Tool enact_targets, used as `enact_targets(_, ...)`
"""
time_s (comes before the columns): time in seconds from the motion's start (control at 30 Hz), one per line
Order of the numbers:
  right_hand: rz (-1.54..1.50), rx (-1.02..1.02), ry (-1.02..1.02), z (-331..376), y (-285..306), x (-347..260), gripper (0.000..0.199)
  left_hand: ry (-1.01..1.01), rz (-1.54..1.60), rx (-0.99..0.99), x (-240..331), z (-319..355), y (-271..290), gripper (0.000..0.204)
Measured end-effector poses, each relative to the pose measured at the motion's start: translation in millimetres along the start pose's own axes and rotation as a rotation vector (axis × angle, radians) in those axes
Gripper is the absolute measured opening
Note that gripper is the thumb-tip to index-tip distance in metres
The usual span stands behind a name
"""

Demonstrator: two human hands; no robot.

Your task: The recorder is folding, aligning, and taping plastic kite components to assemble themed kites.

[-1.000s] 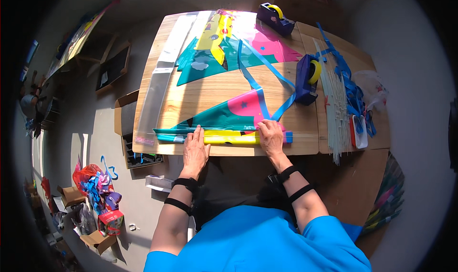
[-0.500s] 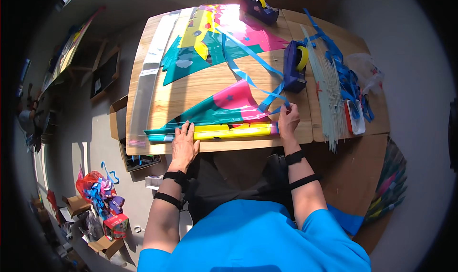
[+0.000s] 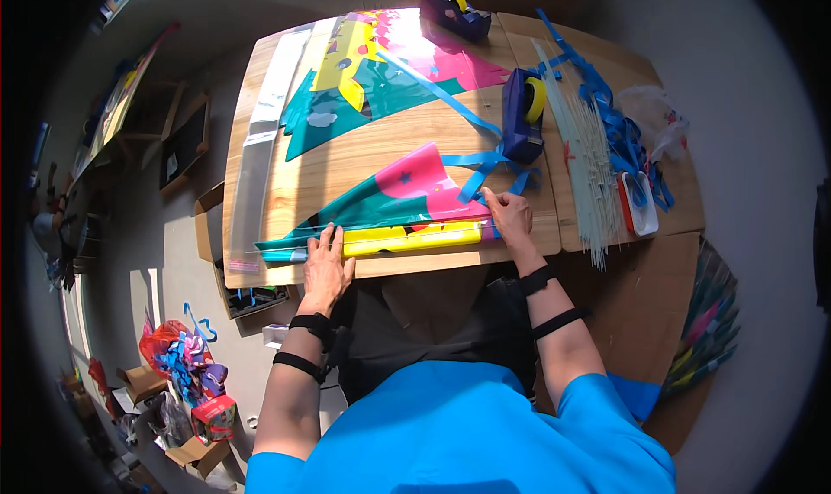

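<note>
A glossy printed plastic sheet in teal, pink and yellow (image 3: 407,180) lies along the near edge of the table, its near side folded into a narrow yellow strip. My left hand (image 3: 326,269) rests on the strip's left part, fingers stretched out and pressing down. At the right end, my right hand (image 3: 511,219) pinches a blue ribbon (image 3: 474,182) between thumb and fingers, just above the sheet's pink corner. Loops of the ribbon trail toward a dark tape dispenser (image 3: 523,117). Behind, more printed sheets (image 3: 381,91) lie spread in a stack.
A second tape dispenser (image 3: 454,16) stands at the far edge. To the right are a bundle of thin pale rods (image 3: 582,169), tangled blue ribbon (image 3: 625,139) and a small white-and-red container (image 3: 639,204). Clear plastic sleeves (image 3: 262,139) lie along the left side of the wooden table (image 3: 299,169).
My right hand has moved left and slightly down with the ribbon, whose loops now lie lower, beside the sheet's corner. My left hand stays on the folded strip. The whole view has shifted slightly.
</note>
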State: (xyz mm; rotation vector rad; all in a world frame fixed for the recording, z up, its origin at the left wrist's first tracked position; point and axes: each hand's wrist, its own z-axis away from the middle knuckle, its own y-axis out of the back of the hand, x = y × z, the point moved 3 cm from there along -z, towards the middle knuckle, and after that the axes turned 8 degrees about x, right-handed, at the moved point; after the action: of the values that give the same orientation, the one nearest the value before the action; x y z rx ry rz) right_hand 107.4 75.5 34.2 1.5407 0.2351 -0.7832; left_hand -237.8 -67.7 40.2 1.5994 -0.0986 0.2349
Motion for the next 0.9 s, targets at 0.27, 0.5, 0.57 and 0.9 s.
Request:
enact_targets(0.27, -0.385, -0.192, -0.007, -21, -52, -9, 0.029, -0.019, 0.02, 0.003, 2, -5, 5, 0.067)
enact_targets(0.5, -1.032, -0.264, -0.251, -33, -15, -16, 0.019, 0.003, 0.014, -0.012, -1, -2, 6, 0.067)
enact_targets(0.57, -0.989, -0.23, -0.192, -48, 0, -8, 0.017, 0.002, 0.015, -0.023, 2, -3, 7, 0.067)
enact_targets(0.9, -1.41, -0.455, -0.11, -90, 75, -12, 0.027, -0.016, -0.001, 0.007, 0, -2, 4, 0.068)
